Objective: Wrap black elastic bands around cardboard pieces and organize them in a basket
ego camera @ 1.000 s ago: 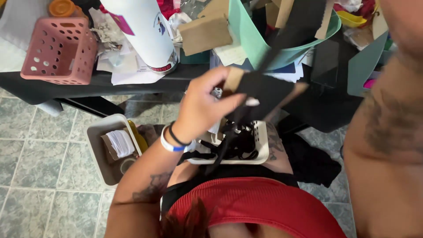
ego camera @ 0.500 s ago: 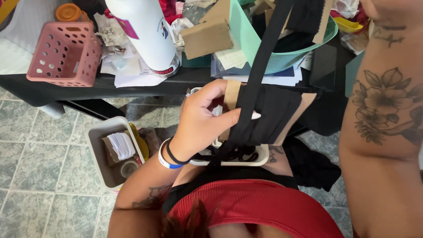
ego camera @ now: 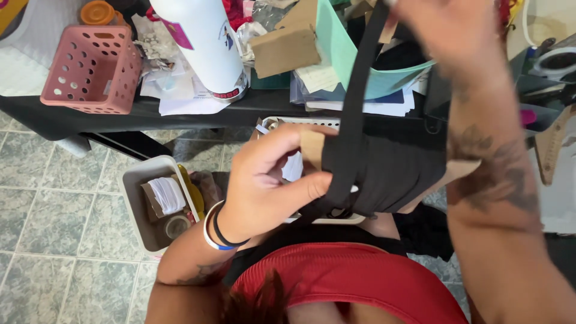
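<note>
The scene was evenly lit by soft, bright daylight, with no harsh glare. The white bottle point(ego camera: 201, 45) on my worktop point(ego camera: 90, 114) carried only a mild sheen. A dark shadow fell beneath the worktop onto the tiled floor point(ego camera: 54, 210), which otherwise looked pale and clear. My right hand point(ego camera: 447, 30), raised near the top edge, was smeared by motion blur, and its forearm looked soft and out of focus because it was so close to the camera. My left hand point(ego camera: 270, 186) was sharper, though slightly soft. The black strap point(ego camera: 357, 108) showed little detail in its darkness. Edges bent slightly outward.
</note>
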